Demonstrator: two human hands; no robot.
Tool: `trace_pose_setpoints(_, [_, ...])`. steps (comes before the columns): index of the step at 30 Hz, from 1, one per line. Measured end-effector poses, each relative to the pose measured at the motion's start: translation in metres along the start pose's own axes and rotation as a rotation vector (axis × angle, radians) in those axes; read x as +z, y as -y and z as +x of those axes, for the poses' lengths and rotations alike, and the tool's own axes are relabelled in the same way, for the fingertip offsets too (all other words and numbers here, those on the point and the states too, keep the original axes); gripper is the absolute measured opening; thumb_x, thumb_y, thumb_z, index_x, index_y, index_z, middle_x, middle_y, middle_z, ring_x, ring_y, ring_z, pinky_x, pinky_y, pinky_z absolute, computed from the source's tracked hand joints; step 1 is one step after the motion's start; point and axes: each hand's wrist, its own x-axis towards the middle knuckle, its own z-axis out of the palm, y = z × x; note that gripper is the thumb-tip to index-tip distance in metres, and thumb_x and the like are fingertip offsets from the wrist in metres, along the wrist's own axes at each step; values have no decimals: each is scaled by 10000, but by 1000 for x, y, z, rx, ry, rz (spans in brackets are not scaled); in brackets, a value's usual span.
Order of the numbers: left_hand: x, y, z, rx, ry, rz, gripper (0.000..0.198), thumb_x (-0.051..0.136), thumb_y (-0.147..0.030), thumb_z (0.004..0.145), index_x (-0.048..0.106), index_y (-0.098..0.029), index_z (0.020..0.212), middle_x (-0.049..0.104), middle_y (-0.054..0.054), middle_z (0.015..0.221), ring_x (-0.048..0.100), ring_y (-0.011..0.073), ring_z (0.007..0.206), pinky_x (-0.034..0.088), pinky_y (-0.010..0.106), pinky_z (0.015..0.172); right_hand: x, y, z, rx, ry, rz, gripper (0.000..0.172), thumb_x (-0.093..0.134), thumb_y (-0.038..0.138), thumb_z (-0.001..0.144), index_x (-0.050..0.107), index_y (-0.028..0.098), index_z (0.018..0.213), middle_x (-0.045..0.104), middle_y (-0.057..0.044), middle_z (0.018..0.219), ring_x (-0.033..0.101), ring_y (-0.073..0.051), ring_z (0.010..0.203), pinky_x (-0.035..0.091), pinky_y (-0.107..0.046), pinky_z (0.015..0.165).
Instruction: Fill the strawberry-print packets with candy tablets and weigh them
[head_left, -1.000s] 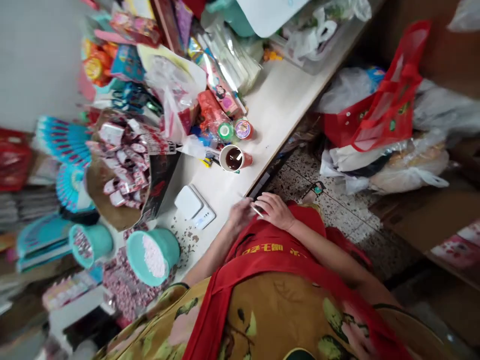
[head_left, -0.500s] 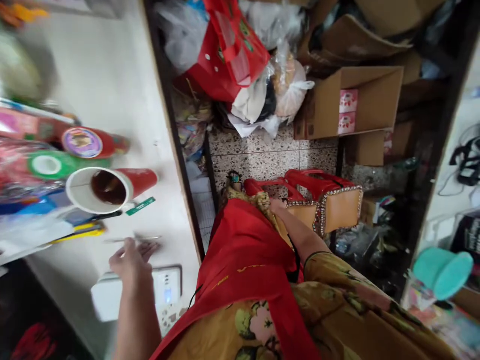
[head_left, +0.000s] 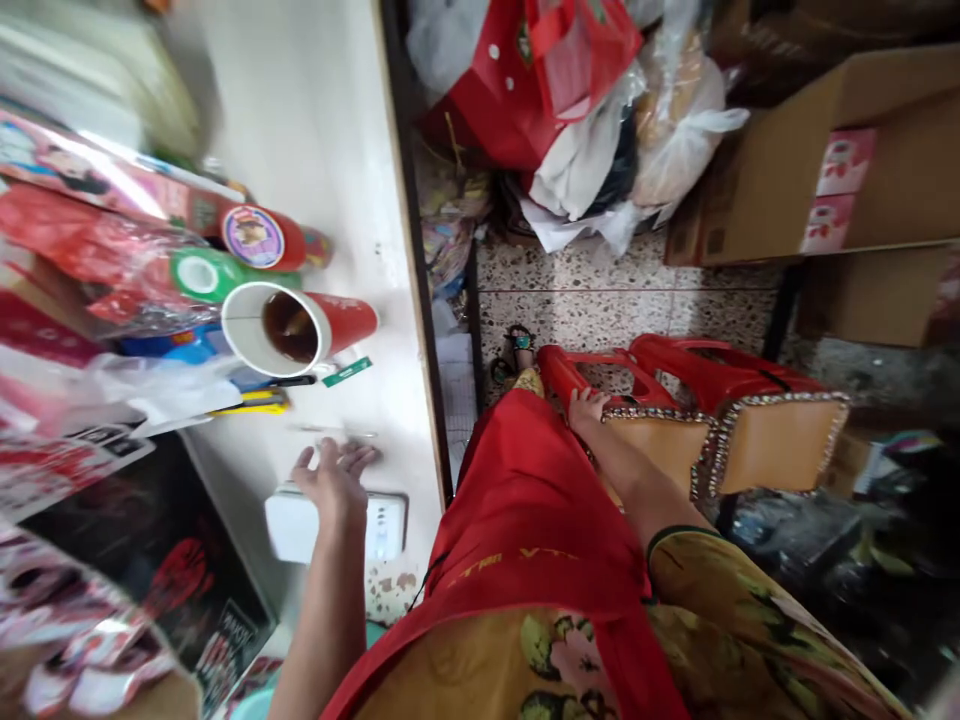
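Note:
On the left, my left hand is palm up with its fingers parted, holding nothing. Just beyond its fingertips lies a thin, blurred stick-like tool on the white table. Partly under my wrist is a flat white device with buttons, which looks like a scale. My right hand rests at the edge of a red stool with a tan, bead-trimmed seat. Its fingers look loosely spread over the red rim; whether they grip it is unclear.
A paper cup of dark liquid stands on the table, near a yellow cutter and a green tape roll. Another stool adjoins the first. Cardboard boxes and a red bag lie beyond.
The view has shifted, so the table and stools sit farther right in the picture. My left hand's fingers have spread. My right hand stays by the near stool, its fingers now clearer.

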Motion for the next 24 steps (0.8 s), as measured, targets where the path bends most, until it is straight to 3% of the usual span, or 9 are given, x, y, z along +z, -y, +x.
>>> trace_pose_setpoints(2, [-6,5,-5,5,6,-27,704,696,-416,744,221,-233,1229,501,-37,819,640,148,652,582,351,626,8,4,0,69,19,-73,651,287,486,1006,325,94,1524,247,-320,1574,333,-483,1396,201,-745,1042])
trace_pose_setpoints(4, [-12,11,-15,53,9,-25,723,689,-397,742,212,-236,1262,522,-26,861,628,129,624,572,326,602,15,-4,-3,135,35,-130,665,331,480,992,275,124,1550,218,-334,1579,341,-495,1399,237,-743,1028])
trace_pose_setpoints(8, [-10,19,-54,233,78,33,687,695,-351,763,289,-240,1305,545,-30,919,596,85,551,532,253,525,28,-49,-18,141,23,-207,582,287,362,1009,235,206,1567,255,-312,1574,422,-443,1365,312,-694,1006])
trace_pose_setpoints(12, [10,25,-97,302,256,81,572,700,-353,819,400,-213,1286,595,-21,882,613,95,568,535,248,542,47,-91,-21,164,3,-259,672,481,431,947,304,172,1540,338,-311,1532,447,-464,1337,373,-642,976])
trace_pose_setpoints(14, [21,30,-112,345,355,120,504,686,-360,848,444,-210,1264,617,-15,862,622,99,596,542,247,570,57,-101,-11,185,-5,-278,775,623,498,849,380,149,1497,423,-296,1471,459,-462,1329,395,-620,962])
trace_pose_setpoints(17, [36,42,-126,334,521,225,428,674,-385,867,512,-206,1220,641,5,879,643,111,667,555,248,611,68,-114,13,180,-21,-273,768,641,527,812,441,149,1451,513,-276,1371,521,-426,1279,416,-600,928])
trace_pose_setpoints(20, [53,66,-136,244,593,340,369,671,-402,870,568,-195,1158,656,21,886,647,114,699,558,243,639,71,-145,37,169,-24,-243,780,582,531,838,396,137,1485,497,-335,1355,565,-432,1213,412,-623,880])
trace_pose_setpoints(24, [89,113,-141,135,632,387,358,679,-428,855,598,-192,1112,650,18,858,631,111,677,555,244,631,74,-218,69,185,-91,-119,786,459,639,856,436,150,1471,496,-401,1321,631,-422,1076,402,-604,802])
